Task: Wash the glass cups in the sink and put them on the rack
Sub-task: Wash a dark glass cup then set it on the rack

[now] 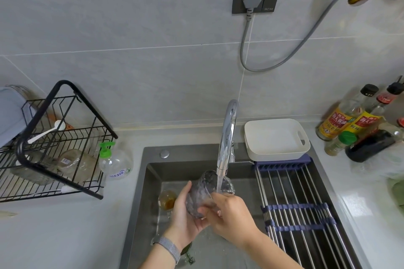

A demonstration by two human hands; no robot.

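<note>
A clear ribbed glass cup (202, 192) lies tilted over the sink (153, 172), its mouth under the water running from the chrome tap (227, 135). My left hand (185, 216) cradles the cup from below and the left. My right hand (231, 216) grips its base end from the right. A second glass cup (167, 200) with brown residue stands on the sink floor just left of my hands. The black wire rack (54, 144) stands on the counter at the left, holding a few clear glass pieces (74, 161).
A roll-up drying mat (299, 214) of steel rods spans the sink's right half, with a white tray (275, 137) at its far end. A green-pump soap bottle (114, 159) stands between rack and sink. Sauce bottles (358, 120) crowd the right counter.
</note>
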